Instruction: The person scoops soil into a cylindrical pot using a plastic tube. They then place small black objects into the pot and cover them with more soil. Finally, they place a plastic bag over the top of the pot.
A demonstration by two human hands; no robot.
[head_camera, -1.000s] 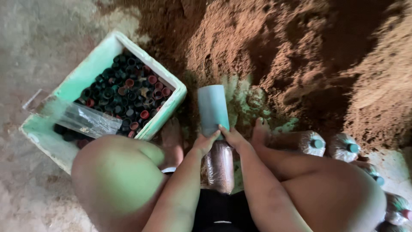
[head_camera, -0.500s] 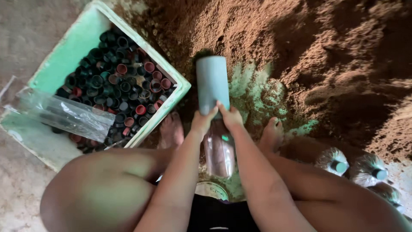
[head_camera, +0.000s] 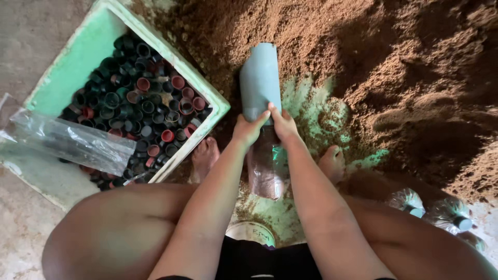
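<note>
Both my hands grip a pale blue tube (head_camera: pixel 259 80) that sits on the neck of a clear plastic bottle (head_camera: pixel 267 171). My left hand (head_camera: pixel 248 128) holds the tube's lower end on its left side. My right hand (head_camera: pixel 282 124) holds it on the right side. The tube leans away from me toward a heap of brown soil (head_camera: pixel 363 57). The bottle lies between my forearms and looks partly filled with brown soil. My bare feet (head_camera: pixel 206 155) (head_camera: pixel 332 162) rest on the ground on either side of it.
A green foam box (head_camera: pixel 83 57) of several dark and red bottle caps (head_camera: pixel 140 109) stands at the left, with a clear plastic bag (head_camera: pixel 67 141) across its near edge. Capped filled bottles (head_camera: pixel 433 210) lie at the lower right. A round white lid (head_camera: pixel 254 233) sits between my legs.
My hands have lowered the tube and bottle from near upright to a lean toward the soil heap. The camera has moved closer over the box and heap.
</note>
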